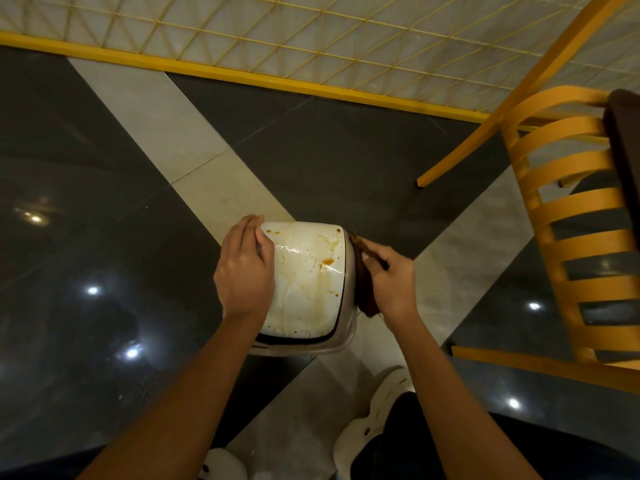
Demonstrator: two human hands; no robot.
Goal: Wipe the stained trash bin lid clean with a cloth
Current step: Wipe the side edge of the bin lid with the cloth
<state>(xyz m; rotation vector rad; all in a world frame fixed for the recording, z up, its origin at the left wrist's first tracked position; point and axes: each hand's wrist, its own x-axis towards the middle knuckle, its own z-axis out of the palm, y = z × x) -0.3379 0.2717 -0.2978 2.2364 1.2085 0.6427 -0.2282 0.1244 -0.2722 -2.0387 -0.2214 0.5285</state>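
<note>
A small trash bin stands on the floor below me, its white lid (304,282) smeared with brown streaks and an orange-brown spot near the right edge. My left hand (244,271) grips the lid's left edge, fingers curled over the far corner. My right hand (389,280) holds a dark brown cloth (363,289) against the lid's right side, where the cloth hangs down along the bin's rim (348,336).
A yellow slatted chair (575,237) stands close on the right, one leg (460,157) reaching toward the bin. A yellow wire-grid partition (311,46) runs across the far side. The polished floor is dark with pale stripes. My white shoes (375,420) are just below the bin.
</note>
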